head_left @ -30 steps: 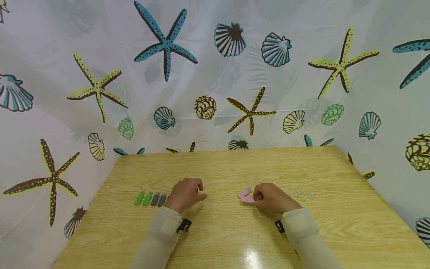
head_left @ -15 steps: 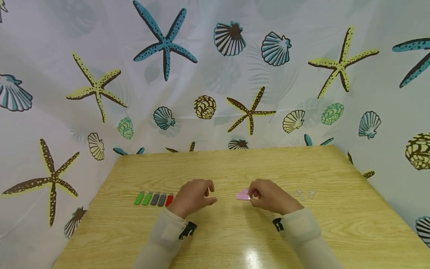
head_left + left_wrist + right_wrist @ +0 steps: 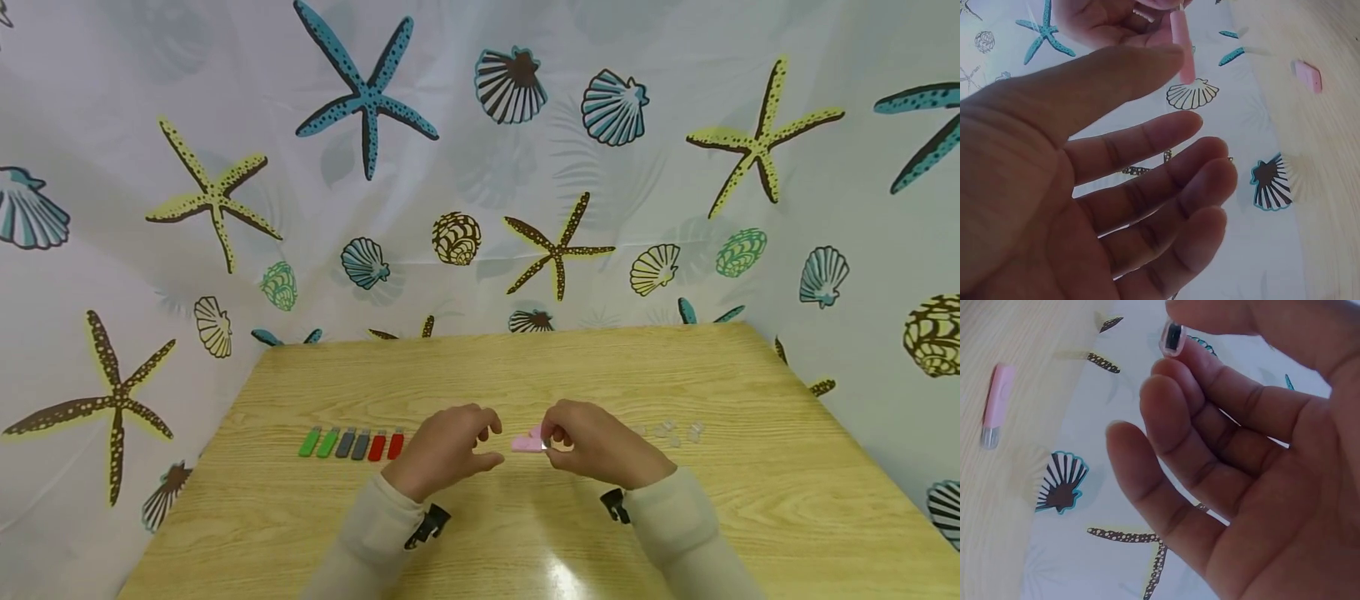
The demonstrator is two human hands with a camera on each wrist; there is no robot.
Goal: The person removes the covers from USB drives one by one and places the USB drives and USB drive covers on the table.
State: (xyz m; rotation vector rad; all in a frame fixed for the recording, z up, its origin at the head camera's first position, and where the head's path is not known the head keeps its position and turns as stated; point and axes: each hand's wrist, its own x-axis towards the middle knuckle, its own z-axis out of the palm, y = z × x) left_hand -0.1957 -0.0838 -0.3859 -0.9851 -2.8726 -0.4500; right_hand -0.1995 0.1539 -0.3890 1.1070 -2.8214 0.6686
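Note:
A pink USB flash drive (image 3: 527, 444) is pinched between thumb and index finger of my right hand (image 3: 600, 442); its metal plug end points at those fingers. Seen end-on in the right wrist view, the held flash drive (image 3: 1173, 339) shows its dark plug opening. My left hand (image 3: 450, 450) faces it from the left, fingers spread and loosely bent, holding nothing. In the left wrist view its thumb overlaps the drive's pink body (image 3: 1182, 47). A second pink flash drive (image 3: 999, 397) lies on the table behind, partly hidden by the held one in the head view.
On the left of the wooden table (image 3: 465, 367) green (image 3: 309, 442), grey (image 3: 346, 442) and red (image 3: 377, 446) flash drives lie in a row. Several small clear plastic pieces (image 3: 695, 431) lie to the right of my right hand. A shell-patterned cloth (image 3: 480, 167) hangs behind.
Both hands have moved: the right one leftward with the pink flash drive, the left one rightward toward it. The red drives at the row's end have come into sight.

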